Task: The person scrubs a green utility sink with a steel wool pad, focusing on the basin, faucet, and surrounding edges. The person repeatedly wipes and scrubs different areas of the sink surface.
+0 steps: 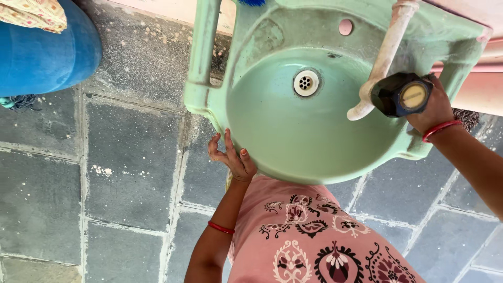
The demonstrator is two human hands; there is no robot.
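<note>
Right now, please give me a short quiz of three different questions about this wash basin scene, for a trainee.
1. True or false: the right hand is on the black tap handle.
2. Where does the left hand rest? A) on the front rim of the green wash basin B) on the blue barrel C) inside the drain
3. What colour are the bangles on both wrists?

Key: 1 true; 2 A; 3 red.
</note>
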